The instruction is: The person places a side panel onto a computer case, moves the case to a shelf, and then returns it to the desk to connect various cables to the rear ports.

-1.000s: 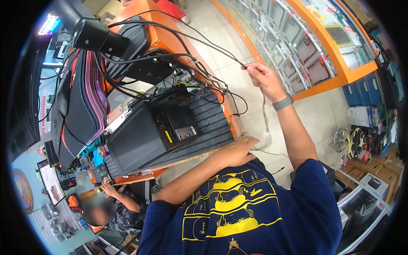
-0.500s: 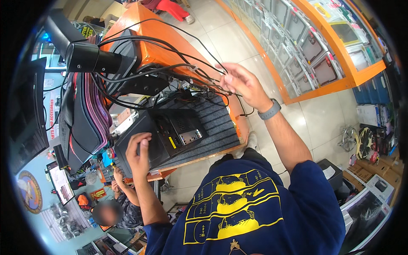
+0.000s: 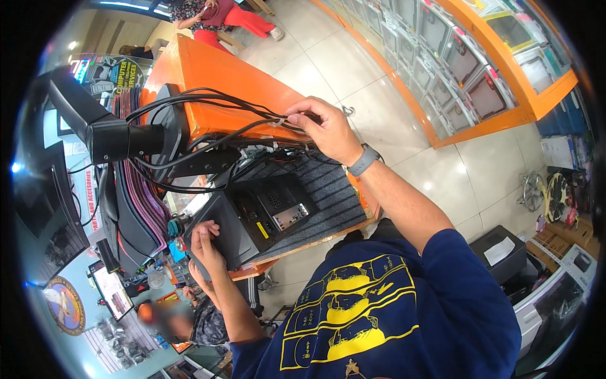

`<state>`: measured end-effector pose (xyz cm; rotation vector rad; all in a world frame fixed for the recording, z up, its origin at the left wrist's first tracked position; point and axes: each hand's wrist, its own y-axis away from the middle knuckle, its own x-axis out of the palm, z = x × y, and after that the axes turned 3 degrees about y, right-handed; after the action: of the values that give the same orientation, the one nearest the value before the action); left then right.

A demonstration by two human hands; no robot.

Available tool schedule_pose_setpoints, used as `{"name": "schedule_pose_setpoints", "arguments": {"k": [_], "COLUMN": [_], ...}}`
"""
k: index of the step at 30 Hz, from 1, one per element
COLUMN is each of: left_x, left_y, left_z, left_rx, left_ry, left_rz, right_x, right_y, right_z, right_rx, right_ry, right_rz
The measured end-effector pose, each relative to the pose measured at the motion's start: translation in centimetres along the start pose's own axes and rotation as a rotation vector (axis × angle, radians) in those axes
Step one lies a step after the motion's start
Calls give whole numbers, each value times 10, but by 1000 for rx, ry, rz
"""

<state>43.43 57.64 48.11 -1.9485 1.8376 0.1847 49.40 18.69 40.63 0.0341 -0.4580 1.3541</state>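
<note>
My right hand (image 3: 323,131) pinches a bundle of black cables (image 3: 246,126) between thumb and fingers, beside the orange panel. These cables run left toward a black monitor arm (image 3: 117,140). Below them a black computer case (image 3: 230,221) lies on a grey ribbed mat (image 3: 328,196); its port side, with a yellow label, shows. At the case's left end is my left hand (image 3: 207,247), its fingers loosely bent and nothing visible in them. Whether it touches the case is hard to tell.
A tall orange panel (image 3: 240,82) stands behind the cables. Monitors (image 3: 47,215) hang at the left. Another person (image 3: 208,319) is at lower left, and a seated person in red trousers (image 3: 249,22) is beyond the panel. Glass display shelving (image 3: 454,69) lines the right.
My right hand has moved left and slightly down and has closed on the cables, which it held loosely or only neared before. My left hand has shifted slightly down, its fingers still bent.
</note>
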Motion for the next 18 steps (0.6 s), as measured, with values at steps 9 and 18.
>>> {"name": "schedule_pose_setpoints", "arguments": {"k": [9,18], "left_x": [3,6], "left_y": [-3,-3], "left_z": [-4,-9], "left_rx": [3,-20], "left_ry": [-2,17], "left_rz": [7,9], "right_x": [-8,-17], "right_y": [-10,-38], "right_z": [-2,-1], "right_rx": [-113,36], "right_ry": [192,231], "right_rz": [89,288]}}
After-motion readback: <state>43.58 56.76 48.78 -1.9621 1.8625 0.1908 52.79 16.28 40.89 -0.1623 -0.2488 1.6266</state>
